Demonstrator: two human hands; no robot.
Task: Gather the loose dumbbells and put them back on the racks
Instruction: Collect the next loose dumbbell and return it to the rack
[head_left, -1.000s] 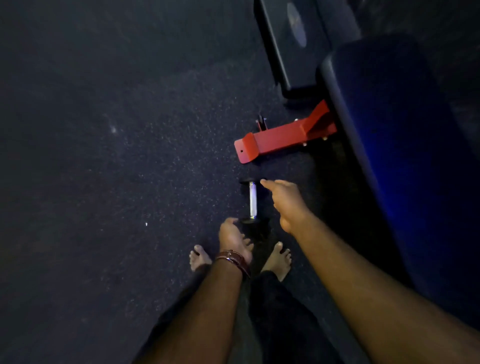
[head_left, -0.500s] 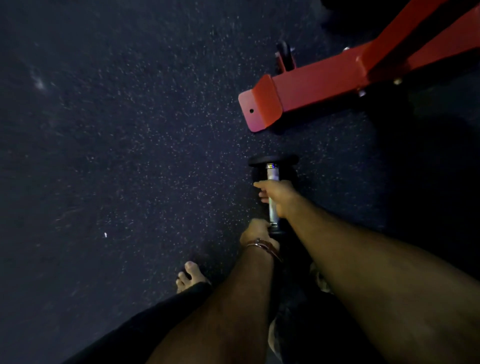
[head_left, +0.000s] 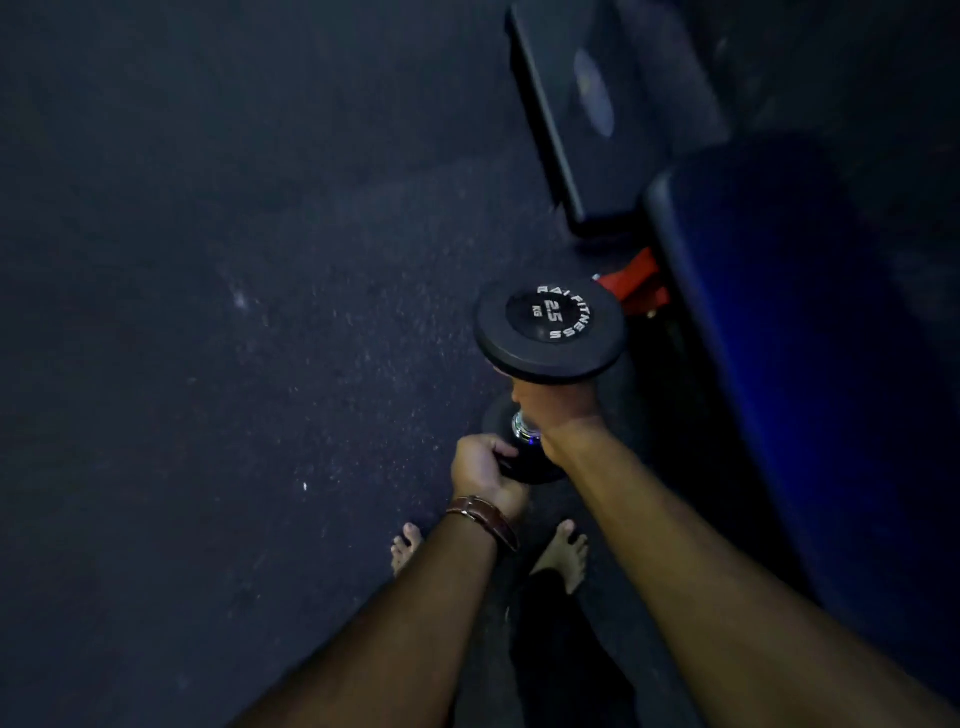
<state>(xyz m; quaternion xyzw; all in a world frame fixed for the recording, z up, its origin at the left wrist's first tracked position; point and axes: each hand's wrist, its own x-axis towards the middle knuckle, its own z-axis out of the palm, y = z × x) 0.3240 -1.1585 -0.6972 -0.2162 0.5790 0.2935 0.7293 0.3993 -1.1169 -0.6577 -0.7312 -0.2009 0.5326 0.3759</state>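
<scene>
A black 2.5 kg dumbbell (head_left: 550, 330) with a chrome handle is held upright above the dark floor, its labelled top disc facing me. My right hand (head_left: 558, 415) is wrapped around the handle just under the top disc. My left hand (head_left: 480, 467), with a brown strap at the wrist, grips the edge of the lower disc. Most of the handle is hidden by my right hand. No rack is in view.
A dark padded bench (head_left: 810, 364) runs along the right side, with its red frame foot (head_left: 636, 283) showing behind the dumbbell. A black box-like pad (head_left: 608, 114) lies beyond it. My bare feet (head_left: 561, 553) stand on speckled rubber floor (head_left: 234, 364).
The dumbbell lay flat on the floor by the red frame foot; both hands took hold of it and raised it upright off the floor. The view has pulled back from the floor.
</scene>
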